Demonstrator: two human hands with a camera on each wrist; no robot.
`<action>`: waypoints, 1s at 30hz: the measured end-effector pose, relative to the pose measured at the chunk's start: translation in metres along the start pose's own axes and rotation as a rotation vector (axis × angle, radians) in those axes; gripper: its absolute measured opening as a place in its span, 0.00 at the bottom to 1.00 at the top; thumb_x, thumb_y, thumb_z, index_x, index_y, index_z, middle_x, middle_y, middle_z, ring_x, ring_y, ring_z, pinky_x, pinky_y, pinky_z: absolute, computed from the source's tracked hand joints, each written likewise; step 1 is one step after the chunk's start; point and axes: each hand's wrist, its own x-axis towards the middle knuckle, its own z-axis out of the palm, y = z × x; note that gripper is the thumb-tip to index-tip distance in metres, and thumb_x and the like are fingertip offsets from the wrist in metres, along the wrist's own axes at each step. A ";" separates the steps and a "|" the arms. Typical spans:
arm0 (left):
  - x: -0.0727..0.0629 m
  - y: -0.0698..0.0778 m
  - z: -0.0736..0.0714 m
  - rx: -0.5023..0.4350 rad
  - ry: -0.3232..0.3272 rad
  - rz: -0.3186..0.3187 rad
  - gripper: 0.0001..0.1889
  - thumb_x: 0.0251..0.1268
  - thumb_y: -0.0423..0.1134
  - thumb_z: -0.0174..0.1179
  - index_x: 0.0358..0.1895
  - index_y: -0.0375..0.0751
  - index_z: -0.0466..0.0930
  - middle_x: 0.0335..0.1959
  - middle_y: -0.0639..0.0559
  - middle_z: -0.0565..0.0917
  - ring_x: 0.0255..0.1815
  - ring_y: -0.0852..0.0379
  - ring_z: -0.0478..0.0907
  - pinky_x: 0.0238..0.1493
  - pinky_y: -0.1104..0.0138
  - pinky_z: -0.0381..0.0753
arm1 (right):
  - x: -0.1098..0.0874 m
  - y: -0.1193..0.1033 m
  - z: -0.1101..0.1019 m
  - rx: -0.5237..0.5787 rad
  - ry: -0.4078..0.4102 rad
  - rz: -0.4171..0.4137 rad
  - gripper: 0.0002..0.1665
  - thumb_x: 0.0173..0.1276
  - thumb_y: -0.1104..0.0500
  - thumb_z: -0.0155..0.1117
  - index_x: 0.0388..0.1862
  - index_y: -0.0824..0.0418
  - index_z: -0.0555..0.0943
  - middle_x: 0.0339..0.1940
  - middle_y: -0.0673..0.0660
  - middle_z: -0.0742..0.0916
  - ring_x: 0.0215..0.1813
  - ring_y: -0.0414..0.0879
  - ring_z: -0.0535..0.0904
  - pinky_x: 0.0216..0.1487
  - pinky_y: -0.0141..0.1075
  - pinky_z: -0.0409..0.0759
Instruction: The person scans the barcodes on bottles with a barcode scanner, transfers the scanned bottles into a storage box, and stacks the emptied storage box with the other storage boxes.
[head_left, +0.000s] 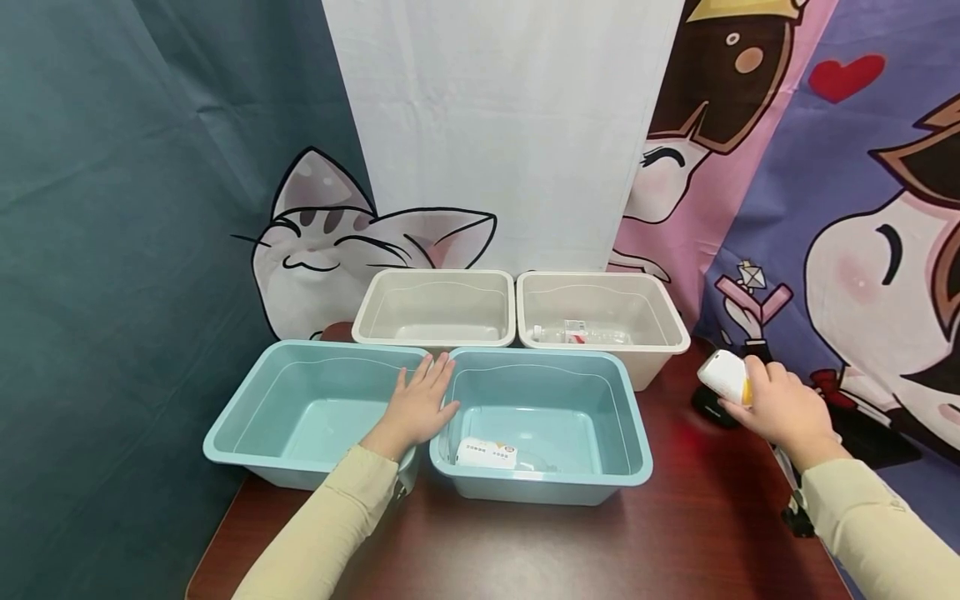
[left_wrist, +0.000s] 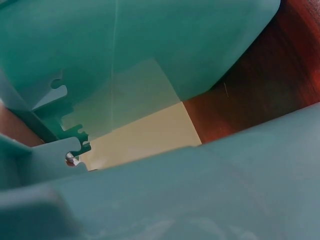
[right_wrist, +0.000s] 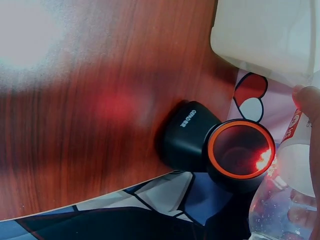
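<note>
A reddish-brown tabletop [head_left: 540,550] carries two light-blue bins [head_left: 540,491] in front of two beige bins [head_left: 438,312]. The left hand [head_left: 417,402] lies over the blue bins' adjoining rims, fingers straight. Off to the right, the right hand [head_left: 786,407] grips a clear plastic bottle [right_wrist: 295,170] with a white label, just beside a black, orange-ringed barcode scanner [right_wrist: 187,142] glowing red.
</note>
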 end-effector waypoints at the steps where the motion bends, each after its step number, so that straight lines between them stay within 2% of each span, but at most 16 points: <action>1: 0.000 0.000 0.000 0.003 -0.004 -0.001 0.41 0.76 0.61 0.42 0.83 0.44 0.45 0.84 0.50 0.44 0.84 0.46 0.37 0.77 0.37 0.44 | -0.001 0.000 0.001 -0.002 0.007 -0.002 0.52 0.50 0.42 0.80 0.60 0.71 0.63 0.33 0.72 0.76 0.27 0.66 0.75 0.17 0.57 0.71; 6: 0.000 0.000 0.000 -0.007 0.002 0.003 0.40 0.77 0.60 0.43 0.83 0.43 0.46 0.84 0.50 0.45 0.84 0.46 0.38 0.77 0.37 0.44 | -0.005 0.001 0.005 -0.002 0.033 -0.014 0.52 0.49 0.43 0.80 0.60 0.71 0.63 0.33 0.72 0.76 0.27 0.66 0.75 0.18 0.59 0.71; 15: -0.001 0.001 -0.001 -0.013 0.004 0.008 0.40 0.77 0.60 0.43 0.83 0.43 0.46 0.84 0.49 0.45 0.84 0.45 0.38 0.76 0.36 0.44 | -0.011 -0.001 0.011 0.007 0.030 -0.011 0.50 0.48 0.44 0.81 0.58 0.70 0.64 0.33 0.71 0.75 0.27 0.66 0.74 0.19 0.59 0.71; 25: -0.001 0.000 -0.001 -0.010 0.002 0.009 0.40 0.77 0.60 0.43 0.83 0.44 0.45 0.84 0.50 0.44 0.84 0.46 0.37 0.76 0.37 0.43 | -0.018 0.000 0.018 -0.012 0.008 -0.018 0.53 0.49 0.45 0.80 0.63 0.71 0.63 0.37 0.73 0.76 0.32 0.68 0.76 0.24 0.62 0.74; 30: -0.001 0.000 -0.001 -0.018 0.004 0.011 0.40 0.78 0.60 0.42 0.83 0.43 0.45 0.84 0.50 0.45 0.84 0.45 0.38 0.76 0.36 0.44 | -0.021 0.000 0.021 -0.014 0.029 -0.024 0.54 0.49 0.44 0.80 0.64 0.71 0.63 0.37 0.73 0.76 0.32 0.69 0.76 0.24 0.62 0.74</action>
